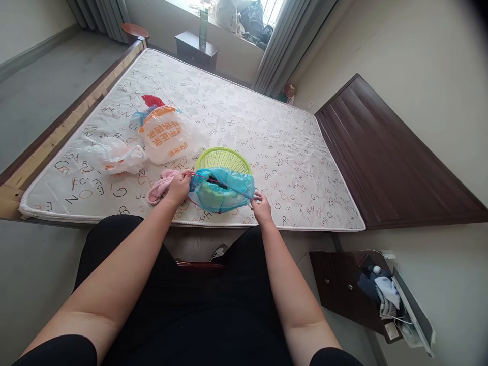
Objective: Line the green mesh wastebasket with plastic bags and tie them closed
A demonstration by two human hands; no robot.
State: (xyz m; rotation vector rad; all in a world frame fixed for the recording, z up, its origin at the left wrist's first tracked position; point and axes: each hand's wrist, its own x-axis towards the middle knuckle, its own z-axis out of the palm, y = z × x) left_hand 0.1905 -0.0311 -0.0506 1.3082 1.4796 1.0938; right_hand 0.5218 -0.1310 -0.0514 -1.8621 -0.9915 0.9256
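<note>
A blue translucent plastic bag [224,198] with a red drawstring lies over the front part of a green plastic basket [223,155] on the mattress. My left hand [180,187] is closed on the bag's left end, where the red drawstring runs out. At the opposite end, my right hand [261,207] pinches the bag's edge between thumb and fingers. The bag's mouth gapes a little between my hands, with a dark gap inside. Beside and partly behind my left hand rests a pink cloth [158,188].
On the mattress [282,152], a white bag with orange print [165,134], a crumpled clear bag [122,155] and a red bag [152,100] lie to the left. The headboard [389,162] rises at right. A nightstand [331,284] bearing clothes stands at lower right.
</note>
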